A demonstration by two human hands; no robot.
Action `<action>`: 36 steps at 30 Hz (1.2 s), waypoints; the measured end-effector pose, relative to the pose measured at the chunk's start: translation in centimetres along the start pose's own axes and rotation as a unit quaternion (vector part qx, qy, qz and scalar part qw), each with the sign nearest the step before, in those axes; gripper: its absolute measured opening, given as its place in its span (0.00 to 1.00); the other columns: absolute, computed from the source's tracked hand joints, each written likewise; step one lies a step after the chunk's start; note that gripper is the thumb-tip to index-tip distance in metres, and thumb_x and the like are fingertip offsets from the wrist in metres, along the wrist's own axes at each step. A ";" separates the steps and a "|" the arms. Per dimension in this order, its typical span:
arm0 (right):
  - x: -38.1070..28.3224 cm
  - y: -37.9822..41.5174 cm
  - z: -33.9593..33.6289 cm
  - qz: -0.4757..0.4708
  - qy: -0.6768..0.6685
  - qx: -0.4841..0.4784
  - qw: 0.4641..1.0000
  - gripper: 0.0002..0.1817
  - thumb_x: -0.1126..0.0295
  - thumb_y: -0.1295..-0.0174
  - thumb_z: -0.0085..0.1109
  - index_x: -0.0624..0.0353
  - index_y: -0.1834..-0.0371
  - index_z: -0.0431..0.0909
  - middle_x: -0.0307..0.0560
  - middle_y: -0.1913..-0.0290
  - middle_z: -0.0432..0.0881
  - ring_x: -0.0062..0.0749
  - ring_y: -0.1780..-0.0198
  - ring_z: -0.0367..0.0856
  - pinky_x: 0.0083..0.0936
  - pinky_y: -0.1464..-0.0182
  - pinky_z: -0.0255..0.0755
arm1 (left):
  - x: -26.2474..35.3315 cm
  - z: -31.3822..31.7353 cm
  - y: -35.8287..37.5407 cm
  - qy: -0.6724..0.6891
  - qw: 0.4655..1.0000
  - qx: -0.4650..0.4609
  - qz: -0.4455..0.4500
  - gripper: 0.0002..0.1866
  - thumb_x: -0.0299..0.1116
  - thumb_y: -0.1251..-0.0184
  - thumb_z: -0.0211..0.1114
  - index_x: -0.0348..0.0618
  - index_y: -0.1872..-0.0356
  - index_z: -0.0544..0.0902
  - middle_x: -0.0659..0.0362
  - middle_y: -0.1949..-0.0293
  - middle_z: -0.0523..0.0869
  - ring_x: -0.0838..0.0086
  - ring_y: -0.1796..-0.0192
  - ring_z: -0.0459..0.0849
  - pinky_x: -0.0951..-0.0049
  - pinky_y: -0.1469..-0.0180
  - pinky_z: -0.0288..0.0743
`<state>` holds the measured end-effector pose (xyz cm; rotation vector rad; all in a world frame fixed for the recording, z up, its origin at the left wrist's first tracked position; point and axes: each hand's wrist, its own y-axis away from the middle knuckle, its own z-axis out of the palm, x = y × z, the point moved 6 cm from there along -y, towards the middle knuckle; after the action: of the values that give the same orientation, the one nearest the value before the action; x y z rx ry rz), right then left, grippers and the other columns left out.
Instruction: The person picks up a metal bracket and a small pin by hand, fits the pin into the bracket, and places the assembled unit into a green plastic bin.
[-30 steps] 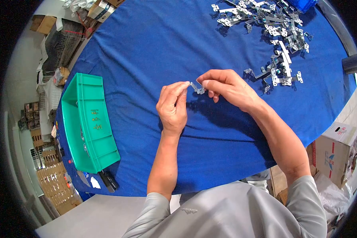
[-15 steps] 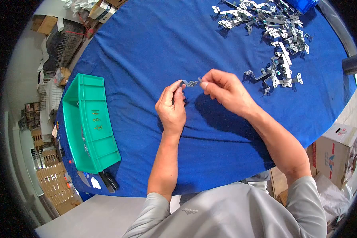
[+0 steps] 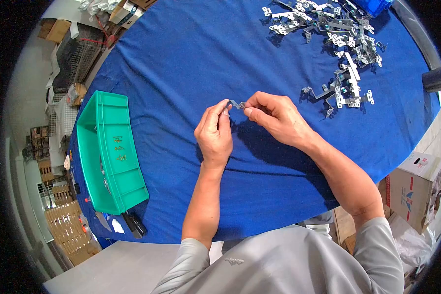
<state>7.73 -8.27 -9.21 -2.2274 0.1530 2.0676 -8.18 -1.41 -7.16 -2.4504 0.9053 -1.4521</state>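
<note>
A small metal bracket (image 3: 237, 104) is pinched between both hands above the blue tablecloth (image 3: 191, 54). My left hand (image 3: 214, 134) grips its left end with thumb and forefinger. My right hand (image 3: 274, 117) grips its right end with the fingertips. Both hands are near the middle of the table, and most of the bracket is hidden by the fingers.
A pile of several metal brackets (image 3: 340, 36) lies at the far right of the table. A green plastic bin (image 3: 110, 152) stands at the left edge. A cardboard box (image 3: 416, 188) sits on the floor at the right, and a blue bin corner (image 3: 375, 5) shows at the top.
The hands have turned the bracket between their fingertips and come slightly closer together. Neither hand left the bracket.
</note>
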 end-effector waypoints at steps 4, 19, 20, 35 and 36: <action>-0.8 0.1 -0.4 -0.044 0.051 0.042 0.997 0.11 0.67 0.28 0.63 0.66 0.59 0.81 0.48 0.77 0.77 0.24 0.75 0.74 0.31 0.71 0.68 | 0.4 -0.4 -0.2 -0.028 0.995 0.033 0.094 0.12 0.16 0.32 0.65 0.35 0.51 0.89 0.50 0.57 0.91 0.63 0.57 0.90 0.66 0.53 0.83; 0.5 -0.2 -0.5 0.025 -0.051 0.011 0.998 0.09 0.70 0.28 0.62 0.65 0.54 0.82 0.41 0.69 0.81 0.20 0.71 0.75 0.25 0.68 0.70 | 1.5 -0.4 -0.3 -0.052 0.991 0.010 0.121 0.12 0.17 0.33 0.67 0.39 0.52 0.91 0.52 0.56 0.92 0.64 0.56 0.88 0.67 0.52 0.82; 0.3 -0.2 -0.6 0.027 -0.030 0.004 0.999 0.08 0.69 0.28 0.62 0.64 0.54 0.82 0.40 0.69 0.80 0.19 0.71 0.75 0.25 0.68 0.70 | 1.7 -0.3 -0.3 -0.055 0.991 0.007 0.123 0.12 0.17 0.33 0.68 0.39 0.52 0.91 0.52 0.56 0.91 0.64 0.56 0.88 0.67 0.52 0.82; -0.1 -0.1 -0.4 0.058 -0.096 0.018 0.994 0.09 0.67 0.24 0.59 0.63 0.57 0.82 0.36 0.70 0.82 0.15 0.69 0.76 0.21 0.67 0.71 | -1.6 0.0 0.2 0.064 0.993 0.019 -0.093 0.10 0.20 0.26 0.62 0.33 0.50 0.89 0.54 0.61 0.92 0.79 0.72 0.85 0.77 0.68 0.80; -0.2 -0.1 -0.3 0.039 -0.080 0.017 0.996 0.10 0.67 0.24 0.59 0.63 0.57 0.82 0.36 0.70 0.81 0.15 0.69 0.75 0.21 0.68 0.71 | -1.5 0.0 0.2 0.058 0.995 0.016 -0.086 0.10 0.19 0.26 0.62 0.33 0.50 0.89 0.54 0.61 0.92 0.79 0.72 0.85 0.76 0.68 0.80</action>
<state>8.03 -8.19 -9.02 -2.0577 0.2652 2.2542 -8.79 -0.72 -8.34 -2.4948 0.6995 -1.6667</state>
